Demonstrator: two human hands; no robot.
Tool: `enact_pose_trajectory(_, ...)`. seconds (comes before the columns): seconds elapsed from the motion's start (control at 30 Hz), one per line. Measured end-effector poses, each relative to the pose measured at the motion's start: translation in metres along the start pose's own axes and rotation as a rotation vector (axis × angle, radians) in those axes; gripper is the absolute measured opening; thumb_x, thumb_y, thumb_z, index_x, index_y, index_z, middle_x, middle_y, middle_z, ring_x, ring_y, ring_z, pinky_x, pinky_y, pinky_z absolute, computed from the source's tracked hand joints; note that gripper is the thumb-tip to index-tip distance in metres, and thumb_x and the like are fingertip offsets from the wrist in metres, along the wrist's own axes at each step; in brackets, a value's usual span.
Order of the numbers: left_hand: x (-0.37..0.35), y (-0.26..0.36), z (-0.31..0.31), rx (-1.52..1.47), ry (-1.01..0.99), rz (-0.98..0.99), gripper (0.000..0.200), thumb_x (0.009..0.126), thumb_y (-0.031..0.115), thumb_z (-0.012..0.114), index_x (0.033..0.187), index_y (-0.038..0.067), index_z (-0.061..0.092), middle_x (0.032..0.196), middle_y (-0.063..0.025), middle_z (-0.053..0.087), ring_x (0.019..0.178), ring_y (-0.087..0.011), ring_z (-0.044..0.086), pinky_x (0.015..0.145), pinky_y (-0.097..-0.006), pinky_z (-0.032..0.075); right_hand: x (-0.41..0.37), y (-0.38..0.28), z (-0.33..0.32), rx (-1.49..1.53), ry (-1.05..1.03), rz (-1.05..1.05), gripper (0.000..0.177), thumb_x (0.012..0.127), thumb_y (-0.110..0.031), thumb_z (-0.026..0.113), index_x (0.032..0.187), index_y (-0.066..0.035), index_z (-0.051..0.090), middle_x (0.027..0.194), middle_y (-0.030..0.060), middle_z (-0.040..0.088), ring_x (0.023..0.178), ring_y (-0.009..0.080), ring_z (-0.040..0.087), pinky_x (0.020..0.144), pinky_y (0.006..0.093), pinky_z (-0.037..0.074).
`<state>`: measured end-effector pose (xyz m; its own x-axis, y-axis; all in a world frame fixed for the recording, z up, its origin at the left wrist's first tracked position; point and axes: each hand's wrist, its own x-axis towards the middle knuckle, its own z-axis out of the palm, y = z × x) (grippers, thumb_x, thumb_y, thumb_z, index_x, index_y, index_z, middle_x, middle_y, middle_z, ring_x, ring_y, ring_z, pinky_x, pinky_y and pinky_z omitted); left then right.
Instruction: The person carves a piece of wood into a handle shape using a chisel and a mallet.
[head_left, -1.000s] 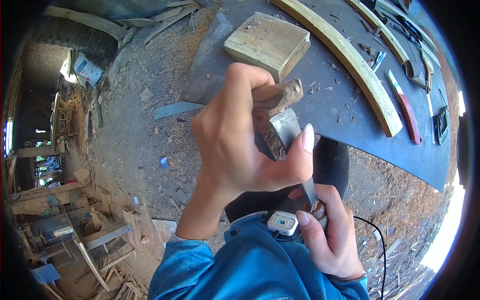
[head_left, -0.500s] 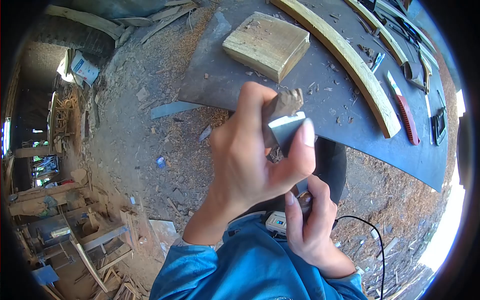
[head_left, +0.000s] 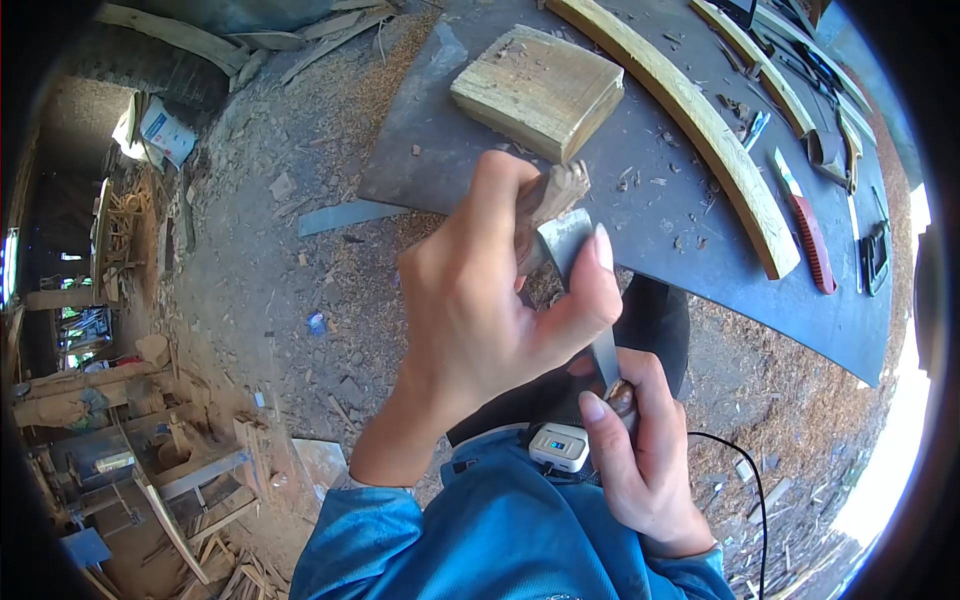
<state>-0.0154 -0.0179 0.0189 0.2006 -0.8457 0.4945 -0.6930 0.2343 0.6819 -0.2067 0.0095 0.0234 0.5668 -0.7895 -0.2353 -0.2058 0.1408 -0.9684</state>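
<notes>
My left hand [head_left: 480, 290] is wrapped round a small carved brown wooden piece [head_left: 560, 192], its thumb resting on the flat metal blade of a chisel [head_left: 567, 237]. The blade's wide end lies against the carved piece. Lower down, my right hand [head_left: 645, 450] grips the chisel's brown handle [head_left: 621, 397] near my body. Beyond the hands, a thick wooden block [head_left: 540, 85] lies on the dark tabletop [head_left: 650, 225], with wood chips on it.
A long curved wooden strip [head_left: 700, 125] crosses the table. Right of it lie a red-handled knife [head_left: 813, 240], a black clamp [head_left: 876, 258] and other tools. A small white device [head_left: 559, 447] with a black cable hangs at my waist. Shavings cover the floor.
My left hand and the carved piece have shifted slightly left. My right hand has moved a little right and down, and more of the chisel's shaft shows between the hands.
</notes>
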Motion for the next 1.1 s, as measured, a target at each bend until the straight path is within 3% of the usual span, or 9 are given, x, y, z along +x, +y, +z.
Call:
enact_pose_trajectory(0.2, -0.010, 0.011, 0.008, -0.113, 0.058, -0.143, 0.019, 0.097, 0.016, 0.066, 0.098, 0.001, 0.054, 0.074, -0.0010, 0.059, 0.064, -0.0048, 0.055, 0.054, -0.0241, 0.044, 0.001, 0.025, 0.021, -0.168, 0.180, -0.139, 0.035, 0.096, -0.010, 0.070, 0.126, 0.003, 0.057, 0.079, 0.0121, 0.061, 0.062, 0.0242, 0.063, 0.061, 0.0351, 0.051)
enact_pose_trajectory(0.33, -0.018, 0.020, 0.010, -0.305, 0.073, -0.293, 0.019, 0.101, 0.017, 0.063, 0.098, 0.001, 0.054, 0.074, -0.0016, 0.059, 0.066, -0.0057, 0.056, 0.055, -0.0261, 0.044, 0.006, 0.032, 0.031, -0.268, 0.284, -0.297, 0.039, 0.091, -0.006, 0.073, 0.124, 0.004, 0.057, 0.079, 0.0116, 0.060, 0.058, 0.0229, 0.061, 0.052, 0.0340, 0.048)
enact_pose_trajectory(0.47, -0.021, 0.023, 0.005, -0.270, 0.003, -0.208, 0.025, 0.102, 0.023, 0.067, 0.099, 0.001, 0.055, 0.072, 0.0003, 0.058, 0.067, -0.0032, 0.054, 0.056, -0.0225, 0.042, 0.015, 0.036, 0.025, -0.522, 0.418, -0.489, 0.041, 0.088, -0.004, 0.075, 0.124, 0.004, 0.056, 0.078, 0.0106, 0.057, 0.055, 0.0208, 0.058, 0.048, 0.0338, 0.045)
enact_pose_trajectory(0.63, -0.015, 0.014, 0.003, -0.337, 0.055, -0.257, 0.032, 0.094, 0.020, 0.079, 0.100, 0.004, 0.053, 0.079, 0.0026, 0.057, 0.069, -0.0002, 0.051, 0.056, -0.0179, 0.039, 0.009, 0.029, 0.018, -0.265, 0.265, -0.302, 0.034, 0.093, -0.007, 0.072, 0.123, 0.003, 0.059, 0.082, 0.0126, 0.064, 0.065, 0.0213, 0.060, 0.063, 0.0330, 0.050)
enact_pose_trajectory(0.73, -0.010, 0.008, 0.001, -0.308, 0.112, -0.203, 0.034, 0.092, 0.019, 0.081, 0.098, 0.005, 0.051, 0.080, 0.0027, 0.055, 0.069, -0.0001, 0.050, 0.056, -0.0170, 0.039, 0.005, 0.022, 0.009, -0.167, 0.116, -0.110, 0.032, 0.096, -0.009, 0.069, 0.123, 0.003, 0.059, 0.080, 0.0117, 0.063, 0.067, 0.0180, 0.061, 0.063, 0.0317, 0.049)
enact_pose_trajectory(0.87, -0.008, 0.012, 0.002, -0.313, 0.055, -0.203, 0.034, 0.089, 0.015, 0.082, 0.097, 0.005, 0.050, 0.081, 0.0039, 0.052, 0.068, -0.0001, 0.048, 0.054, -0.0167, 0.037, 0.003, 0.022, 0.007, -0.010, 0.065, -0.079, 0.031, 0.098, -0.009, 0.066, 0.125, 0.003, 0.058, 0.088, 0.0127, 0.068, 0.072, 0.0174, 0.065, 0.069, 0.0304, 0.051)
enact_pose_trajectory(1.1, -0.007, 0.012, 0.006, -0.489, 0.010, -0.241, 0.029, 0.090, 0.017, 0.080, 0.094, 0.006, 0.053, 0.079, 0.0041, 0.054, 0.067, -0.0011, 0.049, 0.056, -0.0191, 0.039, -0.002, 0.014, -0.002, -0.027, 0.017, -0.072, 0.032, 0.098, -0.010, 0.067, 0.125, 0.003, 0.058, 0.100, 0.0159, 0.072, 0.079, 0.0220, 0.070, 0.074, 0.0320, 0.054)
